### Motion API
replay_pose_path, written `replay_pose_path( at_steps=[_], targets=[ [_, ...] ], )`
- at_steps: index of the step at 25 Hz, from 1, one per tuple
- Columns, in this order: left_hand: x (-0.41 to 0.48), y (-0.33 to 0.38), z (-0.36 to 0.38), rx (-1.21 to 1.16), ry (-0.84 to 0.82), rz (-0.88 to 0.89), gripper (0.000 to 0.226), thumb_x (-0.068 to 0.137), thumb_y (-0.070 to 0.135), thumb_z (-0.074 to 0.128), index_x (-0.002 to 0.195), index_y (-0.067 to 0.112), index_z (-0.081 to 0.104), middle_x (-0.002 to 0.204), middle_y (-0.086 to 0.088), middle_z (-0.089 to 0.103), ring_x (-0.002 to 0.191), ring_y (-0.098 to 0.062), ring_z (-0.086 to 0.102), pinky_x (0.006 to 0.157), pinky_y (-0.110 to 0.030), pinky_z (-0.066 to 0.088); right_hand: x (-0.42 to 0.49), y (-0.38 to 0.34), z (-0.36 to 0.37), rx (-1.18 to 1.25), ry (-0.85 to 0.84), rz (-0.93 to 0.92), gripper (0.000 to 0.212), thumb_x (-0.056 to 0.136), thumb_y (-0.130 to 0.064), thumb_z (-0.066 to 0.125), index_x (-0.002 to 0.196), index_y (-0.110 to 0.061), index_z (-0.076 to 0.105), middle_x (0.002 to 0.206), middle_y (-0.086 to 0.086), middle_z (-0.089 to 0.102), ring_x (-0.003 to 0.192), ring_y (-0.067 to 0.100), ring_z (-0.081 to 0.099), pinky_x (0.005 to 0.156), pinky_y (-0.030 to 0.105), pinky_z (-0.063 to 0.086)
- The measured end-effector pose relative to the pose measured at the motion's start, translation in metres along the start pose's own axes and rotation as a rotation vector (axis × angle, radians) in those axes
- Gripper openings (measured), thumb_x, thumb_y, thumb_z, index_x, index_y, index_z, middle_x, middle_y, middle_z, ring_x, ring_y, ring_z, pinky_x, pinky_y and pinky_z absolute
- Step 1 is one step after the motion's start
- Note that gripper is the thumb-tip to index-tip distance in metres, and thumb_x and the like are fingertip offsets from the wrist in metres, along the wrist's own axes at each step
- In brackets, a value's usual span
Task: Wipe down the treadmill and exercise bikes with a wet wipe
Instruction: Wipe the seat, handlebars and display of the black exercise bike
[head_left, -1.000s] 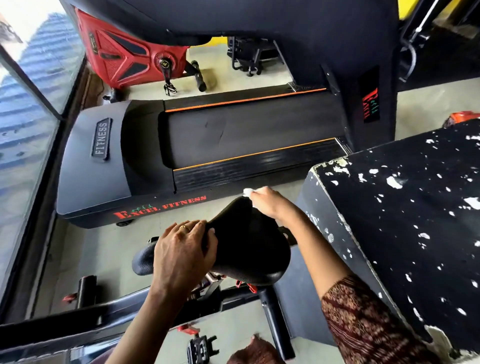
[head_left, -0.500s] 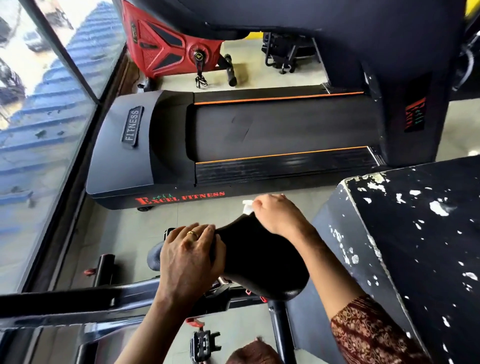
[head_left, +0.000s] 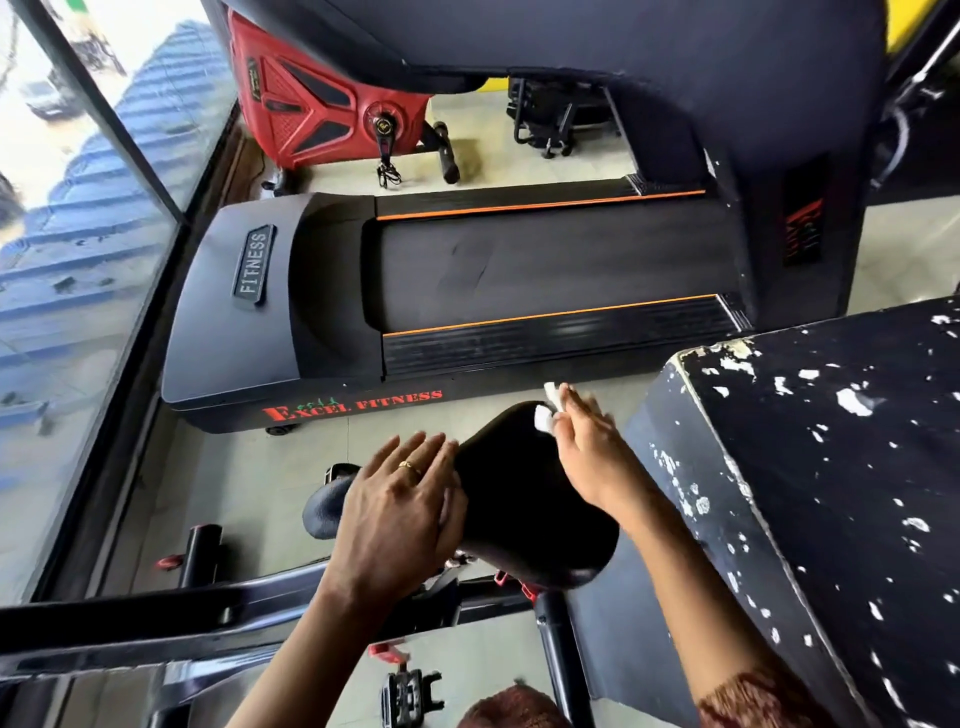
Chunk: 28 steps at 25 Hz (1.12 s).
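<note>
The black saddle (head_left: 524, 504) of the exercise bike sits in the lower middle. My right hand (head_left: 592, 457) is at the saddle's narrow front tip and holds a small white wet wipe (head_left: 543, 417) against it; the hand is blurred. My left hand (head_left: 400, 514) rests on the saddle's left side with its fingers straight and spread. The black treadmill (head_left: 519, 270) with orange stripes lies across the floor beyond the saddle. A red exercise bike (head_left: 311, 104) stands behind the treadmill.
A black box with chipped paint (head_left: 831, 467) stands close on the right of the saddle. A glass window wall (head_left: 78, 260) runs along the left. The bike's black frame (head_left: 156, 613) and a pedal (head_left: 410, 691) are below my hands.
My left hand's fingers have straightened from their curl over the saddle's edge. My right hand has opened out at the saddle tip, showing more of the wipe. The view has shifted left.
</note>
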<state>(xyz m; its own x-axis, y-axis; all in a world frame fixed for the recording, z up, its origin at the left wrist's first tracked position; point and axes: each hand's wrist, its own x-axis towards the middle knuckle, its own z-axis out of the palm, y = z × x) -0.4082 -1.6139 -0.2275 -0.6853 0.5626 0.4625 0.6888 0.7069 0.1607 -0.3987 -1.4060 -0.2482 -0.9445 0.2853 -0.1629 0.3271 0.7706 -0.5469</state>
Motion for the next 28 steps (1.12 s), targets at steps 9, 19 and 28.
replay_pose_path(
  at_steps=[9,19,28],
  targets=[
    [-0.004,0.002,0.01,-0.005,-0.048,0.068,0.041,0.088,0.028,0.044,0.102,0.001,0.072,0.105,-0.016,0.07,0.093,-0.028,0.069,0.083,-0.038,0.055,-0.066,-0.014,0.028,-0.209,0.219,-0.199,0.06,0.097,-0.037,0.019,0.14,-0.001,0.041,0.149,0.013,0.035,0.139,0.027,0.033,0.114,0.036,0.025],
    [-0.004,0.001,0.016,-0.02,0.001,0.07,0.038,0.088,0.025,0.048,0.103,-0.001,0.071,0.106,-0.017,0.07,0.093,-0.029,0.069,0.083,-0.038,0.056,-0.096,-0.02,0.03,-0.159,0.28,0.013,0.069,0.097,-0.042,0.007,0.144,0.004,0.028,0.154,0.02,0.02,0.142,0.031,0.022,0.117,0.03,0.01],
    [-0.006,-0.001,0.014,-0.037,-0.01,0.077,0.038,0.089,0.025,0.046,0.104,0.0,0.071,0.107,-0.016,0.07,0.094,-0.028,0.069,0.083,-0.038,0.056,-0.011,-0.019,0.018,-0.162,0.19,0.001,0.058,0.099,-0.032,0.014,0.148,-0.002,0.019,0.158,0.013,0.01,0.146,0.023,0.009,0.119,0.04,0.012]
  ],
)
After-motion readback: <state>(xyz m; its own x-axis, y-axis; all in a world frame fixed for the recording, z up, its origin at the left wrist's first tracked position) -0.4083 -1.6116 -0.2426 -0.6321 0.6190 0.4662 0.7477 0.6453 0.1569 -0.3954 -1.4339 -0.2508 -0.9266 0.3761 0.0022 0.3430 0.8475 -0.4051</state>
